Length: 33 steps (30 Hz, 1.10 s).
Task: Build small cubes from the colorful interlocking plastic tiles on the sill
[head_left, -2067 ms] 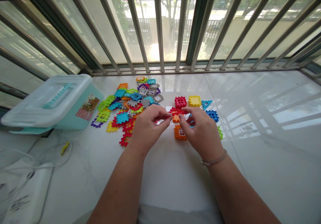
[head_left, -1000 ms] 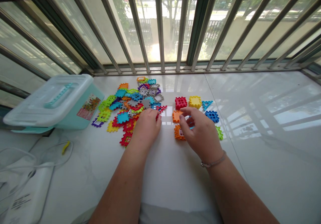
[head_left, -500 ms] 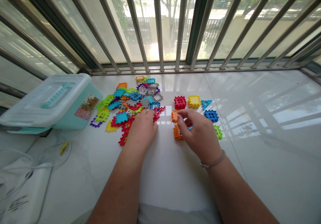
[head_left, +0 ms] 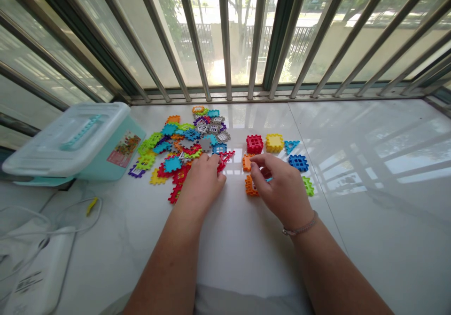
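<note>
- The lidded storage box (head_left: 73, 141) is sitting at the far left of the white sill (head_left: 359, 197).
- The pile of interlocking plastic tiles (head_left: 172, 148) is lying just right of the box.
- The left hand (head_left: 202, 183) is resting palm down at the pile's right edge, with its fingertips touching the red triangular tile (head_left: 226, 157). The view is not showing whether it is gripping anything.
- The small orange tile (head_left: 246, 162) is lying between both hands.
- The right hand (head_left: 283, 188) is curling its forefinger against that tile. The view is not showing whether it is grasping the tile.
- The red cube (head_left: 254, 144) and yellow cube (head_left: 274, 143) are standing side by side just beyond the right hand.

Teal storage box (head_left: 82, 141), window bars (head_left: 224, 37)
</note>
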Each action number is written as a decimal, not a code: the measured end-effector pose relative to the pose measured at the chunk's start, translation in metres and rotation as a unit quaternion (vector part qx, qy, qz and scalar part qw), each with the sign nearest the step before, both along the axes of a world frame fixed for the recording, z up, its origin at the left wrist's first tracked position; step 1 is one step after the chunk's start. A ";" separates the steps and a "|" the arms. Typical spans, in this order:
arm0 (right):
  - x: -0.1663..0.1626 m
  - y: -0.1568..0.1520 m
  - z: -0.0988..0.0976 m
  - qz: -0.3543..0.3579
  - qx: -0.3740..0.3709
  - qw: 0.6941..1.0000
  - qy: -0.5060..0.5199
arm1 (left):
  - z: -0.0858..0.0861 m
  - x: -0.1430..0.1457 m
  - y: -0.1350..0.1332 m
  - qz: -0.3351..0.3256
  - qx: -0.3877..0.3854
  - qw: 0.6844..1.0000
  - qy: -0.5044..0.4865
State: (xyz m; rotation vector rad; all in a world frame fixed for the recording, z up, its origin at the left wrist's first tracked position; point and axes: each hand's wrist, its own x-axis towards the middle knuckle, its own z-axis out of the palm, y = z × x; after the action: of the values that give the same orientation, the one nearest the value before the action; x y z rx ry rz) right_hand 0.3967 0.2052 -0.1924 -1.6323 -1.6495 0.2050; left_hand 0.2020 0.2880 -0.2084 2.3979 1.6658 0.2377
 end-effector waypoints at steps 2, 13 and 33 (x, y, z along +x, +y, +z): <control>0.000 0.000 0.000 0.001 0.001 1.000 0.000 | 0.000 -0.001 0.001 0.005 0.004 1.000 -0.013; 0.000 0.000 0.000 0.004 0.009 1.000 -0.005 | 0.006 -0.007 0.000 0.063 -0.012 0.997 -0.039; 0.000 -0.001 0.002 0.010 0.016 1.000 -0.006 | 0.002 -0.006 0.001 -0.044 0.030 0.990 -0.131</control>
State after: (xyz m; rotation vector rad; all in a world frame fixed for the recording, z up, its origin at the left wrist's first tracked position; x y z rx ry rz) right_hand 0.3963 0.2041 -0.1904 -1.5975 -1.6712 0.1779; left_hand 0.1957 0.2894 -0.2065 2.3547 1.4519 0.5689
